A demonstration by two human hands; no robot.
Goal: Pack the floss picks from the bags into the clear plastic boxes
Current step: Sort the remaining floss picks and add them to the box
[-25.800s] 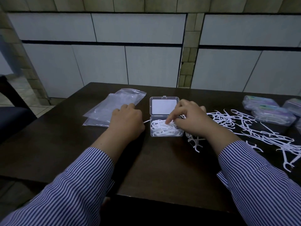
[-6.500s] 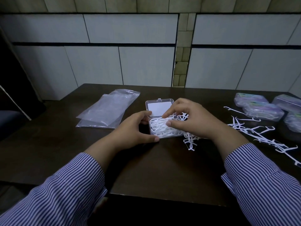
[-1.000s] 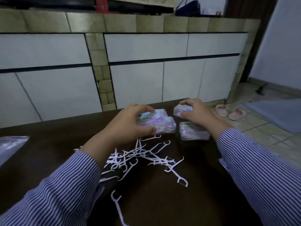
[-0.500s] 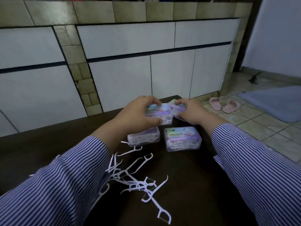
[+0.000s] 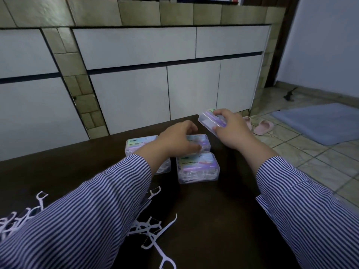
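Three closed clear plastic boxes sit together near the far right corner of the tabletop, each showing white picks through its walls: one toward the left, one at the back and one at the front. They look filled, so that share of the packing appears done.

The right hand grips a fourth box from above, thumb on one long side and fingers on the other, tilted and lifted off the table just over the far edge. Whether it holds picks cannot be told from here.

The left hand rests on the back box with fingers bent over its lid; whether it grips or only steadies is unclear.

Loose floss picks lie scattered near the front edge, with more at the left edge past the striped sleeve. These remain to be boxed, so the task is partly finished. No bags are in view.
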